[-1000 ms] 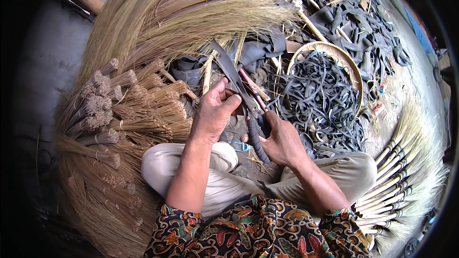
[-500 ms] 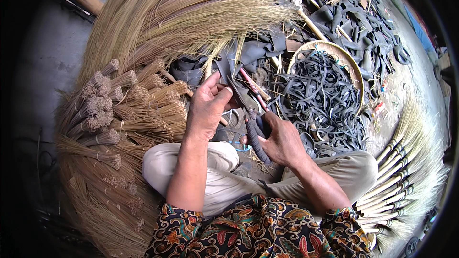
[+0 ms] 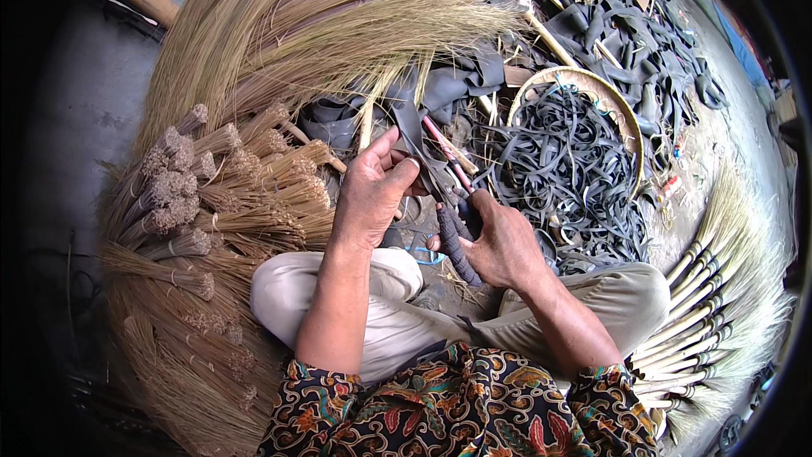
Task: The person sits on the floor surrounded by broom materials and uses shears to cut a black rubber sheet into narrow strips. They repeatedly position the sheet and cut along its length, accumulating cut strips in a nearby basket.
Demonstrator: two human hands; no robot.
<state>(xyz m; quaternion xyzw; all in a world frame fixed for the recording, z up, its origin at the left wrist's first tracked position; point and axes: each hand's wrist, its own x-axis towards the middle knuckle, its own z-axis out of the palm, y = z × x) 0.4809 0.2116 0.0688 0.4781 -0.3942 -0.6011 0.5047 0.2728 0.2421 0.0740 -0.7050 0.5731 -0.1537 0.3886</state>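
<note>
Scissors with dark wrapped handles [image 3: 455, 245] are gripped in my right hand [image 3: 506, 239]. Their blades reach up and left toward my other hand, against a strip of dark grey rubber [image 3: 409, 129]. The fingers of my left hand [image 3: 376, 186] are closed on the rubber strip near the blades; part of the grip is hidden behind the thumb. Just beyond the scissors lies a pinkish-red stick [image 3: 447, 152]. How far the blades are apart is hard to make out.
A round woven tray [image 3: 622, 106] heaped with cut rubber strips [image 3: 571, 173] lies to the right. Rubber sheets [image 3: 630, 42] pile up behind it. Straw bundles [image 3: 338, 42] fill the far left, with tied stalk bundles [image 3: 245, 173] nearer. Finished-looking brushes [image 3: 702, 313] fan out at the right.
The scissors and my right hand have shifted slightly; the blades now sit lower, close to my left fingertips. My left hand has moved only a little, still holding the rubber.
</note>
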